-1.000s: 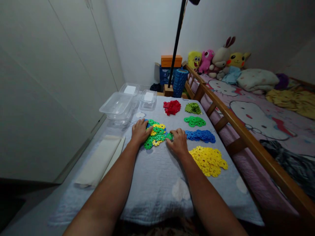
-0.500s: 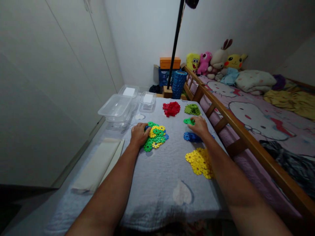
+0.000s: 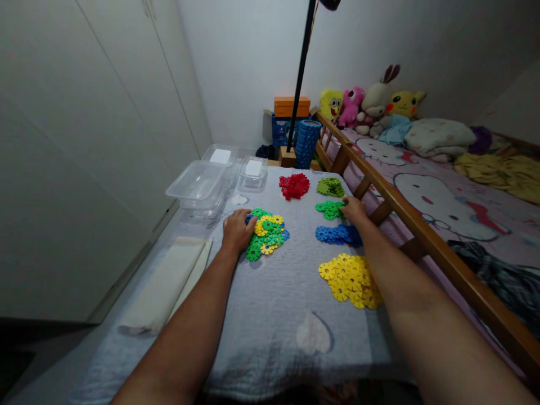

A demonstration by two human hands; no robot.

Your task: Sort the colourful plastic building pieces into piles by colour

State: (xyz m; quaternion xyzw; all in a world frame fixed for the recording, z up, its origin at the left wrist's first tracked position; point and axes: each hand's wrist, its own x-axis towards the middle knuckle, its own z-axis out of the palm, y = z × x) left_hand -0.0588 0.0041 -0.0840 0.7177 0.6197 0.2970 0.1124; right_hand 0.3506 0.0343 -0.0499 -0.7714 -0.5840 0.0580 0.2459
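Note:
On a table under a pale blue quilt (image 3: 270, 304) lies a mixed pile of green, yellow and blue flower-shaped plastic discs (image 3: 268, 233). My left hand (image 3: 236, 229) rests on its left edge, fingers lying loosely over the discs. To the right are sorted piles: red (image 3: 294, 185), olive green (image 3: 330, 187), bright green (image 3: 329, 210), blue (image 3: 333, 233) and yellow (image 3: 348, 278). My right hand (image 3: 353, 209) sits at the right edge of the bright green pile, fingertips touching it, with nothing visibly held.
Clear plastic tubs (image 3: 200, 188) and smaller lidded boxes (image 3: 253, 171) stand at the table's far left. A folded white cloth (image 3: 169, 284) lies at left. A wooden bed rail (image 3: 405, 225) runs along the right, a black pole (image 3: 300, 79) rises behind, and plush toys (image 3: 371, 107) sit on the bed.
My right hand moved from the mixed pile to the bright green pile carrying a green disc, then shifted to that pile's right edge. My left hand stayed on the mixed pile.

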